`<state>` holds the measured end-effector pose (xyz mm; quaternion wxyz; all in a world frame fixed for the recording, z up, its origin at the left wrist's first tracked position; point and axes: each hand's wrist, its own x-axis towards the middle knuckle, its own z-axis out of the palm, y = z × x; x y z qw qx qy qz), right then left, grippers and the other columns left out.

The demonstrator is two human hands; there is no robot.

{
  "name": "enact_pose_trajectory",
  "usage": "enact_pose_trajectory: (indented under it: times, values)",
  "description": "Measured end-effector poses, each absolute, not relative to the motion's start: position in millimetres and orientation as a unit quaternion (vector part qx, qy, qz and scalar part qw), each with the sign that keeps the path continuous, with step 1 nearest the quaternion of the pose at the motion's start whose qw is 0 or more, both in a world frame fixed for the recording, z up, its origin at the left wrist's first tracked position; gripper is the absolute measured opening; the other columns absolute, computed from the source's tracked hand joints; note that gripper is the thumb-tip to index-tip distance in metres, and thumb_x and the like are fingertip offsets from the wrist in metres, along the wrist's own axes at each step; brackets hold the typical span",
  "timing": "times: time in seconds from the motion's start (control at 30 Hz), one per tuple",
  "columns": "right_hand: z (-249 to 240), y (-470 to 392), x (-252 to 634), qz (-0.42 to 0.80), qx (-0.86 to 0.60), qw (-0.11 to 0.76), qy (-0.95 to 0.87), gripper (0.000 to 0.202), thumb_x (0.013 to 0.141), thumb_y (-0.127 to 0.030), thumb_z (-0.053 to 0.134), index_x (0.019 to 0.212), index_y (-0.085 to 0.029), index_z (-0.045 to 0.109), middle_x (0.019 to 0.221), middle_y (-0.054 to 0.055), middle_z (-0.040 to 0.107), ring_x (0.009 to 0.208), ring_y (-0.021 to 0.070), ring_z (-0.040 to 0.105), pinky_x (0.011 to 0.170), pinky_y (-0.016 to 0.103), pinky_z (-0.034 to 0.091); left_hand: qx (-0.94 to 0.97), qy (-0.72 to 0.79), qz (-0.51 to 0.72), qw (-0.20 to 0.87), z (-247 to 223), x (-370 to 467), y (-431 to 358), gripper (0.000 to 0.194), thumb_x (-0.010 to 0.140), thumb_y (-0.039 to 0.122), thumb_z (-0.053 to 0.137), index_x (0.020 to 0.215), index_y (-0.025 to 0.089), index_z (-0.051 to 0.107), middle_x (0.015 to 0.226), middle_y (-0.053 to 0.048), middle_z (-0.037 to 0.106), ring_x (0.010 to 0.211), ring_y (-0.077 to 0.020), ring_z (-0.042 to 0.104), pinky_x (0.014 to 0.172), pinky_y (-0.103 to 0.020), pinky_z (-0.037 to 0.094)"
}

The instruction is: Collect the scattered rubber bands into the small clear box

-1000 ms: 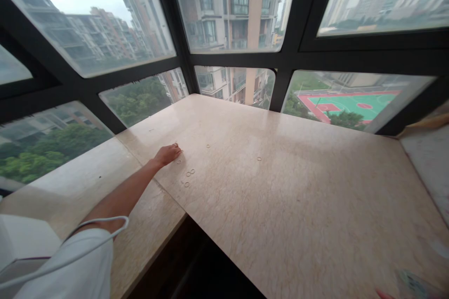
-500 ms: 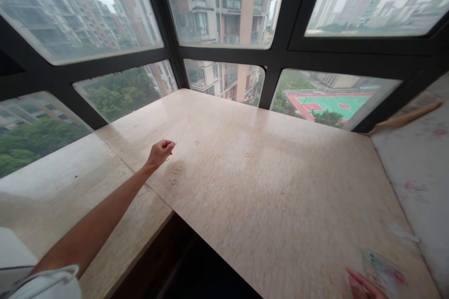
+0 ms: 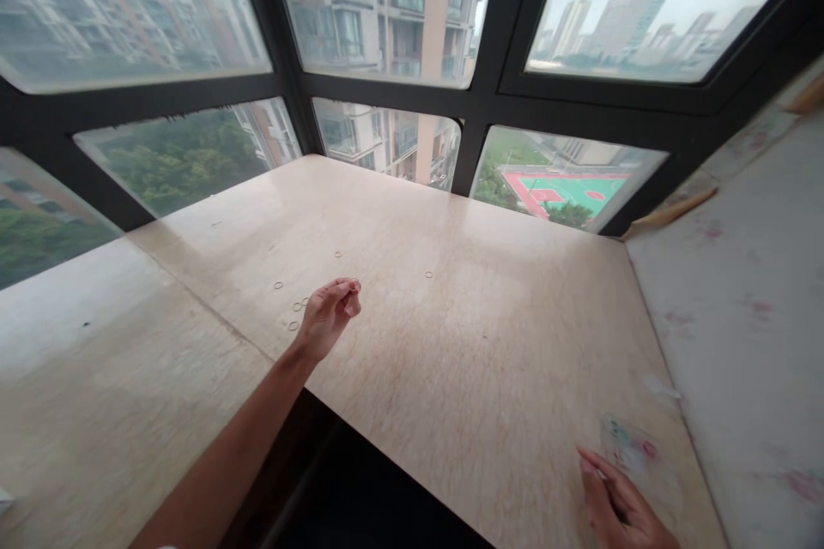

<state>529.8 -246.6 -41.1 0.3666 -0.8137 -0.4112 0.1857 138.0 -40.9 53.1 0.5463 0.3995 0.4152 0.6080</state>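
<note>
My left hand [image 3: 331,313] is raised above the pale marble-like counter [image 3: 489,395], its thumb and fingers pinched on a small thin ring [image 3: 358,284]. Several similar rings lie flat near it, among them a ring [image 3: 279,285] to its left and a ring [image 3: 338,255] beyond it. Farther right is another ring [image 3: 429,274] by itself. At the lower right, my right hand [image 3: 621,502] has its thumb and forefinger close together, with nothing visible between them. Beside it lies a clear plastic bag [image 3: 637,450] with coloured print.
Dark window frames [image 3: 379,93] border the counter at the back. A wall with flowered paper [image 3: 747,343] rises on the right. A dark gap [image 3: 360,480] opens below the counter's front edge. A small dark speck [image 3: 86,324] sits on the left section.
My left hand has moved right and nearer, away from the rings, with the small ring between its fingers. My right hand has come further into view. The camera has turned slightly right.
</note>
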Motion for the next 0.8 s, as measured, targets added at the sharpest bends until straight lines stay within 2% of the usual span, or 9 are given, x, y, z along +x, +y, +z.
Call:
enact_pose_trajectory:
  times: [0.17, 0.4, 0.67, 0.8]
  values:
    - [-29.9, -244.2, 515.3, 0.175, -0.797, 0.42, -0.397, 0.047, 0.071, -0.057, 0.06, 0.091, -0.017, 0.076, 0.083, 0.008, 0.075, 0.072, 0.0242, 0.07, 0.056, 0.025, 0.054, 0.382, 0.37, 0.594, 0.604, 47.1, 184.3, -54.8, 0.016, 0.074, 0.028, 0.064, 0.068, 0.015, 0.058, 0.066, 0.002, 0.052, 0.046, -0.0036, 0.034, 0.047, -0.022, 0.033]
    - [-27.2, -242.8, 507.2, 0.181, -0.778, 0.449, -0.401, 0.041, 0.078, -0.049, 0.058, 0.095, -0.015, 0.074, 0.077, 0.007, 0.074, 0.065, 0.0206, 0.066, 0.054, 0.025, 0.052, 0.398, 0.376, 0.535, 0.643, 34.9, 239.3, -69.6, 0.019, 0.071, 0.033, 0.066, 0.069, 0.016, 0.059, 0.068, 0.0, 0.053, 0.047, -0.0043, 0.033, 0.048, -0.024, 0.034]
    - [-20.1, -240.0, 500.0, 0.151, -0.775, 0.411, -0.455, 0.032, 0.087, -0.035, 0.049, 0.095, -0.016, 0.073, 0.07, 0.005, 0.072, 0.057, 0.0162, 0.063, 0.056, 0.024, 0.049, 0.47, 0.339, 0.438, 0.687, 36.1, 308.8, -74.6, 0.017, 0.067, 0.034, 0.07, 0.068, 0.018, 0.063, 0.073, -0.003, 0.061, 0.047, -0.0063, 0.039, 0.045, -0.024, 0.033]
    - [-17.0, -241.6, 494.5, 0.126, -0.769, 0.373, -0.504, 0.028, 0.088, -0.03, 0.048, 0.095, -0.02, 0.073, 0.081, 0.004, 0.075, 0.064, 0.0163, 0.068, 0.062, 0.023, 0.051, 0.532, 0.314, 0.352, 0.703, 44.3, 353.6, -86.3, 0.018, 0.065, 0.033, 0.073, 0.07, 0.017, 0.067, 0.065, -0.002, 0.062, 0.046, -0.0066, 0.042, 0.042, -0.021, 0.034]
